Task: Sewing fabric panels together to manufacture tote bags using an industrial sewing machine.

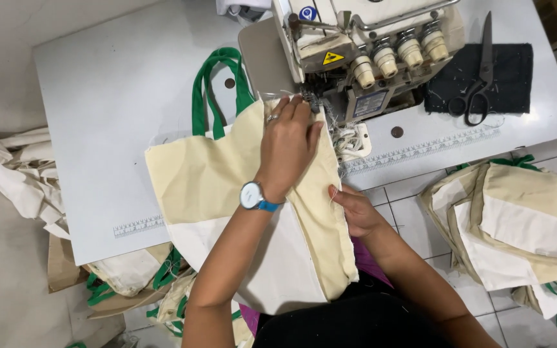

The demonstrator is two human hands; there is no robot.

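- Feeding the cream-and-white tote bag (227, 193) edge into the overlock sewing machine (362, 58) is what's in hand, I'd say, and the trick looks like keeping that side seam flat and straight as it runs up to the presser foot (314, 103).
- The bag lies across the front edge of the white table (111, 129), green handles (217, 90) pointing away from the person, its lower white part hanging off toward the lap.
- Left hand (288, 145) is spread flat on top of the cloth, fingertips right up at the foot, pressing down rather than pinching. So it's open, palm on the fabric, with a ring and a watch showing.
- Right hand (356, 209) sits lower along the same seam edge, thumb and fingers closed on the folded cream edge, holding it taut just off the table's edge.
- My guess: keep those left fingertips clear of the needle area, they're very near it, and let the right hand steer the loose tail so the edge doesn't wander.
- Further out: scissors (478, 71) lie on a dark cloth (510, 77) to the right of the machine, well apart from both hands.
- A stack of similar bags (523, 219) sits to the right, and more lie in a heap (136, 277) under the table on the left.
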